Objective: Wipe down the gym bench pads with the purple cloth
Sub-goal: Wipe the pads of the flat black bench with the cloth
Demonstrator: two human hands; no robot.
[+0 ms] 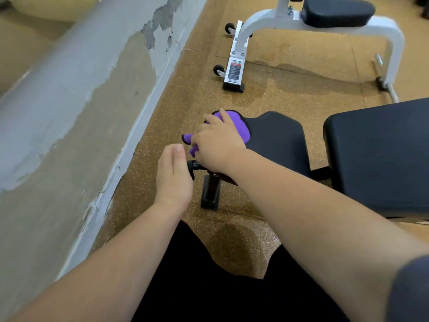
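Observation:
The purple cloth (239, 126) lies on the left end of the small black seat pad (278, 138), bunched under my right hand (216, 145), which presses down on it and grips it. A larger black back pad (380, 156) lies to the right of the seat pad, with a gap between them. My left hand (174, 175) hovers just left of the seat pad, fingers together and slightly curled, holding nothing, next to a black knob (193, 165) under the seat.
A black bench leg and foot (210, 191) stand below the seat pad. A second bench with a white frame (255, 26), wheels and a black pad (336, 11) stands behind. A peeling grey wall (81, 101) runs along the left. The floor is speckled brown.

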